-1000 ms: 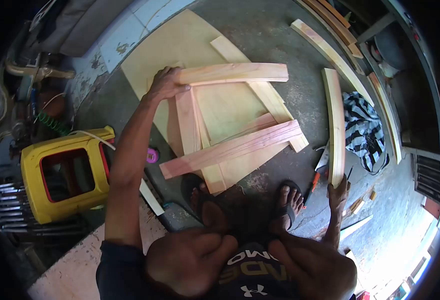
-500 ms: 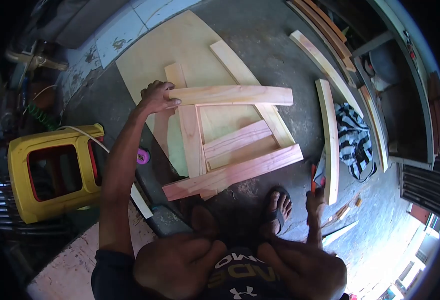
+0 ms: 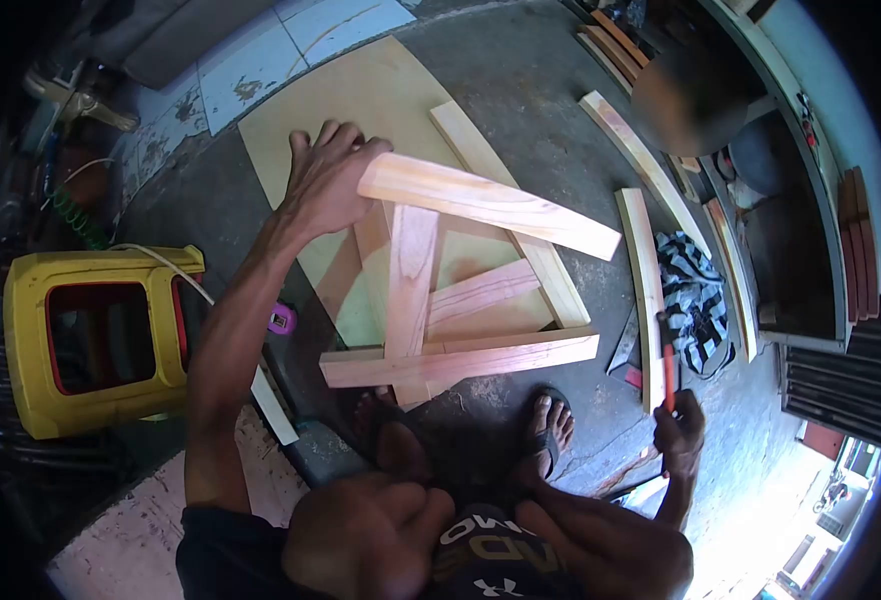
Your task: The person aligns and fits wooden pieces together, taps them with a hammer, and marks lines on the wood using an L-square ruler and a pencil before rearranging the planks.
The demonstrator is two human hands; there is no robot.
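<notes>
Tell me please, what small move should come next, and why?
Perhaps the left hand should square up the held board, since it slants toward the near board at the right; the right hand holds the orange tool away from both.

A grey concrete floor (image 3: 500, 75), scuffed and stained in places. Near its middle lies a large, pale sheet of plywood (image 3: 375, 90), set at a slant. On the right of the view are three long wooden boards: an upper board (image 3: 640, 150), a nearer board (image 3: 642, 300) and an outer board (image 3: 736, 285). Between the nearer and outer boards is a crumpled, black-and-grey striped cloth (image 3: 692, 300). A flat metal blade (image 3: 622, 345) lies just left of the nearer board. On the left is a small purple tape measure (image 3: 281, 319).
</notes>
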